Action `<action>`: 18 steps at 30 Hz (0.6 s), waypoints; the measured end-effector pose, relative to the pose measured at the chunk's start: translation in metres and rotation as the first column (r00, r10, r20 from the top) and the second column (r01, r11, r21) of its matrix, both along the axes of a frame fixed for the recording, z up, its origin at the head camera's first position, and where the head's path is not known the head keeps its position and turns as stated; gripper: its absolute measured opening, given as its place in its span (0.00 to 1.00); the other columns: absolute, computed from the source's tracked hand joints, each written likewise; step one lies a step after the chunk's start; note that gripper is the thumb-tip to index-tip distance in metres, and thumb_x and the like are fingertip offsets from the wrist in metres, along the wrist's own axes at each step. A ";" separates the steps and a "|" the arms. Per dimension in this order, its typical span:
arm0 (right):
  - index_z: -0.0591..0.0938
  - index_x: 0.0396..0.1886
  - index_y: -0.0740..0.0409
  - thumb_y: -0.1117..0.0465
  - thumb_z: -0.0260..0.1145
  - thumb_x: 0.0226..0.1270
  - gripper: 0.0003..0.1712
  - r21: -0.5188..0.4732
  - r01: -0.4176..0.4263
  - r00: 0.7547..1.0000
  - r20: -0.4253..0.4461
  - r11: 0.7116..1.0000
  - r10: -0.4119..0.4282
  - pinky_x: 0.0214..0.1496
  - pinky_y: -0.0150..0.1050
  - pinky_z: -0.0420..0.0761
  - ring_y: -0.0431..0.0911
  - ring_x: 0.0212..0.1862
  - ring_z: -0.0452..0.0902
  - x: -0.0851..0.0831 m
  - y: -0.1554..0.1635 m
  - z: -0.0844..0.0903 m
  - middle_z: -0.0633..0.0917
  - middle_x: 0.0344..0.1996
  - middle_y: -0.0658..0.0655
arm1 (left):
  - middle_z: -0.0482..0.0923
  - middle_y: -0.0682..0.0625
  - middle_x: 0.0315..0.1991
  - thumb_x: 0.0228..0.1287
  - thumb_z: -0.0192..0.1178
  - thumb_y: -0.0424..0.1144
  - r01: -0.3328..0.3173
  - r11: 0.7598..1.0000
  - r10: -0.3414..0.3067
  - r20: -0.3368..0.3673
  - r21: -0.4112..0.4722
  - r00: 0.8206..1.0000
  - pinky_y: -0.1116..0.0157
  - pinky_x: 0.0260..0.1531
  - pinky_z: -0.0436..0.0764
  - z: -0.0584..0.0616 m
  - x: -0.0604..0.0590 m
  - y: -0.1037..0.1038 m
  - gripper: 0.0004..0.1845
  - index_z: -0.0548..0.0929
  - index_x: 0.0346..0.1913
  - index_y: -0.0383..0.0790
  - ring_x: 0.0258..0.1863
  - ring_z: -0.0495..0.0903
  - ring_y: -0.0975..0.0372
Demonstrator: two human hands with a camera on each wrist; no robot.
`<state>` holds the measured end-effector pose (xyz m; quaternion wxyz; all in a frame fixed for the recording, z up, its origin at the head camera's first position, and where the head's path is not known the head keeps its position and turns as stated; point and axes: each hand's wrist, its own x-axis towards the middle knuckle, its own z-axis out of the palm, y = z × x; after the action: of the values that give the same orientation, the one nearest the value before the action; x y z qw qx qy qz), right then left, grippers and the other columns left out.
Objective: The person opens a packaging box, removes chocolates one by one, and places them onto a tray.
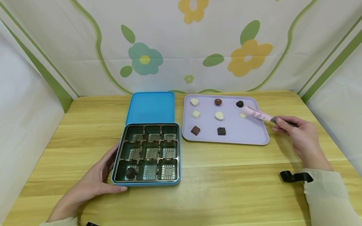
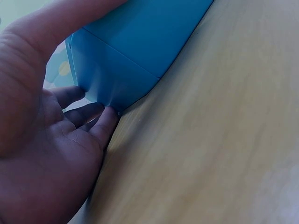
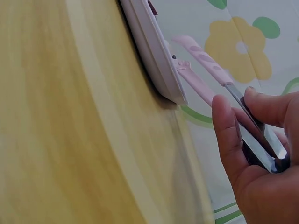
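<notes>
My right hand [image 1: 304, 135] pinches small metal tongs [image 1: 263, 116] with pink, patterned tips. In the right wrist view the tongs' arms [image 3: 205, 60] are spread apart. Their tips are at a white chocolate [image 1: 242, 115] on the lilac tray [image 1: 246, 135], partly covering it; whether they touch it I cannot tell. My left hand [image 1: 94, 179] holds the near left corner of a blue tin [image 1: 147, 184], thumb along the front, fingers against the left side [image 2: 107, 79]. The tin has a dark divided insert [image 1: 136, 161]; a round dark chocolate [image 1: 130, 172] lies in its front left compartment.
White, brown and dark chocolates stand in rows on the tray, among them a dark one [image 1: 239, 104] just behind the tongs' tips. Behind the tin lies its blue lid [image 1: 151, 108]. A flowered cloth [image 1: 181, 69] hangs along the wooden table's [image 1: 215, 188] back edge.
</notes>
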<state>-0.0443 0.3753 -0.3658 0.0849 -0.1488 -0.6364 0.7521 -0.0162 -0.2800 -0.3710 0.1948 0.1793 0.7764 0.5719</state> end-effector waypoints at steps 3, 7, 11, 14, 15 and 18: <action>0.94 0.42 0.55 0.69 0.73 0.72 0.07 0.047 -0.010 1.000 0.001 0.999 0.010 0.38 0.30 0.89 0.41 0.31 0.92 0.001 -0.003 0.002 0.94 0.37 0.45 | 0.44 0.46 0.90 0.50 0.82 0.24 0.000 1.000 0.000 -0.001 -0.001 1.000 0.85 0.68 0.65 0.000 0.000 0.000 0.72 0.45 0.90 0.59 0.76 0.61 0.82; 0.94 0.41 0.53 0.69 0.73 0.72 0.08 0.086 -0.014 1.000 0.004 0.996 0.013 0.37 0.30 0.89 0.40 0.29 0.92 0.004 -0.003 0.005 0.94 0.36 0.44 | 0.44 0.44 0.90 0.51 0.82 0.24 0.002 1.000 -0.002 0.009 0.000 1.000 0.84 0.67 0.66 0.001 0.000 0.000 0.72 0.44 0.90 0.60 0.76 0.63 0.82; 0.94 0.40 0.51 0.68 0.73 0.72 0.08 0.130 -0.025 0.999 0.030 0.991 0.021 0.36 0.31 0.89 0.40 0.29 0.91 0.006 -0.001 0.009 0.93 0.36 0.43 | 0.43 0.43 0.90 0.52 0.81 0.24 0.005 1.000 -0.005 0.012 0.002 1.000 0.84 0.67 0.67 0.002 0.000 0.000 0.72 0.44 0.90 0.60 0.76 0.63 0.82; 0.94 0.40 0.48 0.65 0.75 0.72 0.07 0.193 -0.031 0.998 0.064 0.981 0.019 0.37 0.30 0.89 0.39 0.29 0.91 0.007 0.000 0.011 0.93 0.36 0.41 | 0.43 0.43 0.90 0.52 0.81 0.24 0.008 1.000 -0.008 0.011 0.002 1.000 0.84 0.67 0.67 0.002 0.001 0.000 0.72 0.44 0.90 0.60 0.76 0.62 0.82; 0.94 0.40 0.47 0.63 0.75 0.72 0.06 0.216 -0.033 0.997 0.076 0.976 0.017 0.37 0.30 0.89 0.38 0.29 0.91 0.007 0.001 0.012 0.93 0.36 0.41 | 0.43 0.44 0.90 0.52 0.81 0.24 0.009 1.000 -0.009 0.013 0.002 1.000 0.84 0.67 0.67 0.002 0.001 0.000 0.72 0.43 0.90 0.60 0.76 0.62 0.82; 0.94 0.40 0.45 0.60 0.76 0.72 0.04 0.256 -0.034 0.996 0.091 0.966 0.011 0.38 0.29 0.89 0.37 0.30 0.91 0.006 0.001 0.016 0.92 0.36 0.39 | 0.43 0.46 0.90 0.52 0.82 0.24 0.006 1.000 -0.006 0.012 -0.001 1.000 0.85 0.68 0.66 0.002 0.001 0.000 0.72 0.44 0.90 0.60 0.76 0.61 0.83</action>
<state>-0.0383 0.3767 -0.3501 0.0667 -0.1627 -0.7334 0.6566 -0.0153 -0.2802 -0.3687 0.2014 0.1782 0.7751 0.5718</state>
